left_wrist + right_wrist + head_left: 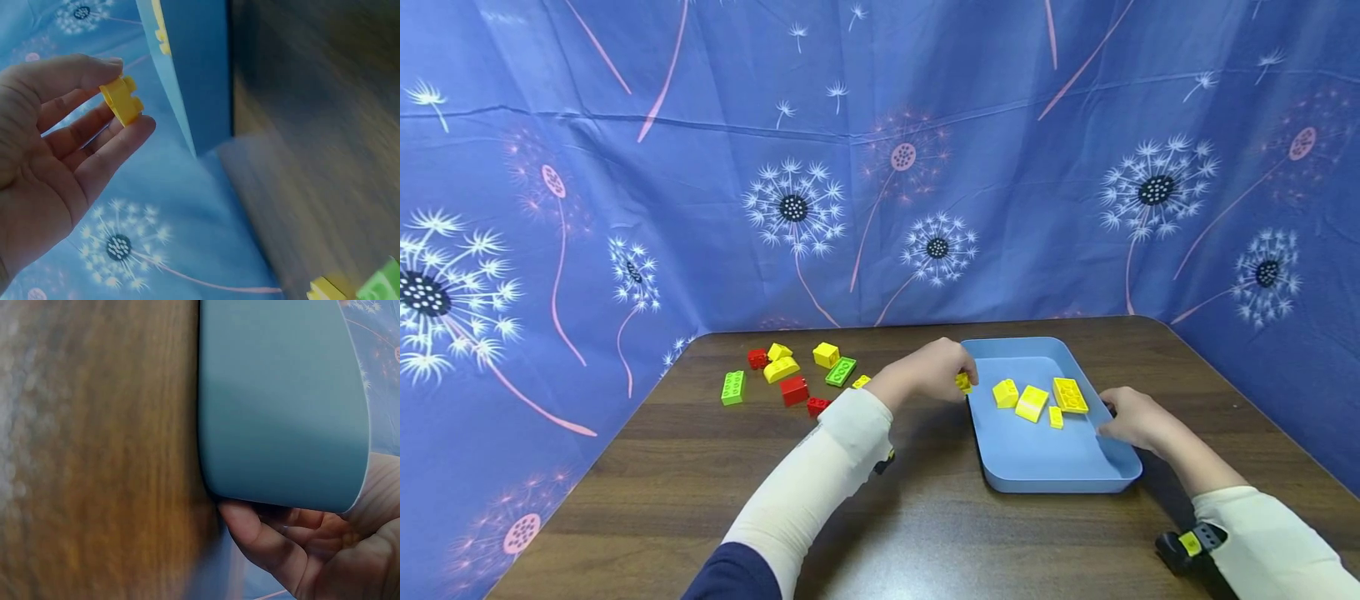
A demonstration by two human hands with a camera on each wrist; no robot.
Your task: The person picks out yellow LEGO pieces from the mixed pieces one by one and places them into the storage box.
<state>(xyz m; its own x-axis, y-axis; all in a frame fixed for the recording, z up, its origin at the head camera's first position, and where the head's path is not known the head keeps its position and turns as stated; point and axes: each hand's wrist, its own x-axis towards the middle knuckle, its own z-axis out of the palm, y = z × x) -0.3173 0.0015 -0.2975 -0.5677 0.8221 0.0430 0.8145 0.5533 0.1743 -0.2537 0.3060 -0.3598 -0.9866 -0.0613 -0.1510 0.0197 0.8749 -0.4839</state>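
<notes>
Brown tabletop (700, 475) bears 3 red bricks (793, 390) left of the blue tray (1037, 463).

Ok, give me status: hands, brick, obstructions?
Left hand pinches yellow building brick by left rim of blue tray. Right hand grips tray's right side. Other yellow bricks inside; nothing visibly blocking.

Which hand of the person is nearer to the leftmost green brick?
Left. The left hand is at the left side of the blue tray, right of the green brick; the right hand is farther, at the tray's right side.
</notes>
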